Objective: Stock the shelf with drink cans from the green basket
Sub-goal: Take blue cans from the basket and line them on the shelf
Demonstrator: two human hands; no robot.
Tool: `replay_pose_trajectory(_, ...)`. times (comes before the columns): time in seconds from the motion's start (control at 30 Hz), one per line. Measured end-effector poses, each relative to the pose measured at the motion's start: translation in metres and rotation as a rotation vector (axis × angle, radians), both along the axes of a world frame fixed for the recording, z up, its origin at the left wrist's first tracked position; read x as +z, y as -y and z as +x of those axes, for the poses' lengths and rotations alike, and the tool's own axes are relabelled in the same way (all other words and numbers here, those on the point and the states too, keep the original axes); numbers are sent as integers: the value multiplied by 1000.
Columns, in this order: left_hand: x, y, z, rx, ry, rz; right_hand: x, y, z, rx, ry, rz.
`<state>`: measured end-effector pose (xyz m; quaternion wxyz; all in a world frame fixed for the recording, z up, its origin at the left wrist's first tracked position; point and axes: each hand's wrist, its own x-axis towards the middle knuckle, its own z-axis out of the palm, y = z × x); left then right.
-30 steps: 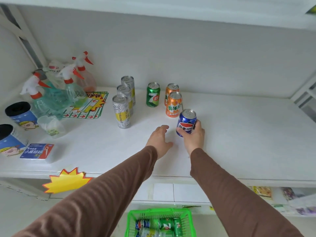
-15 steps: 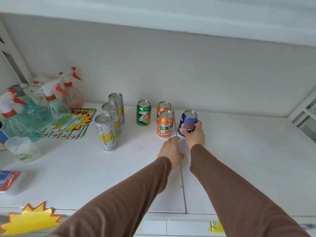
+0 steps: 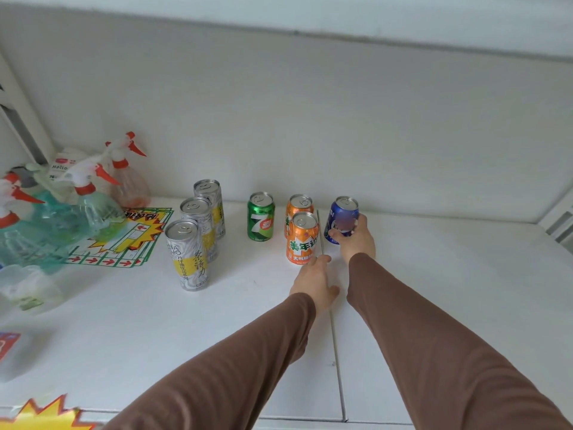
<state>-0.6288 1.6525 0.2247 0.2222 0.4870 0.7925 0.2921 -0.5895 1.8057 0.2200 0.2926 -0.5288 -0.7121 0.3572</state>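
upright on the shelf (image 3: 434,290), blue can (image 3: 341,220) in right-hand fingers (image 3: 336,233); left hand (image 3: 314,282) flat, empty

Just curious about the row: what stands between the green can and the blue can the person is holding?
Two orange cans, one behind the other, stand between the green can and the blue can, as the head view shows.

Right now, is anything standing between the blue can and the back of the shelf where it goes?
Nothing visible blocks it. The right hand grips the blue can, and the shelf behind it is bare up to the wall. The orange cans stand beside it, to its left.
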Motion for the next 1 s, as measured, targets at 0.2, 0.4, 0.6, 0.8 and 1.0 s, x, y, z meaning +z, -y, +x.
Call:
replay_pose_trajectory(0.2,0,22,0,-3,-15,0,-6,28,25,3,-173,-122)
replay_pose_trajectory(0.4,8,88,4,-75,-156,23,-12,111,72,60,-254,-51)
replay_pose_trajectory(0.6,16,202,36,-105,-332,100,-11,223,116,123,-309,71)
replay_pose_trajectory(0.8,-18,329,86,-51,-488,91,-44,342,168,198,-276,274)
replay_pose_trajectory(1.0,-116,412,117,0,-437,-161,-134,414,209,267,-124,199)
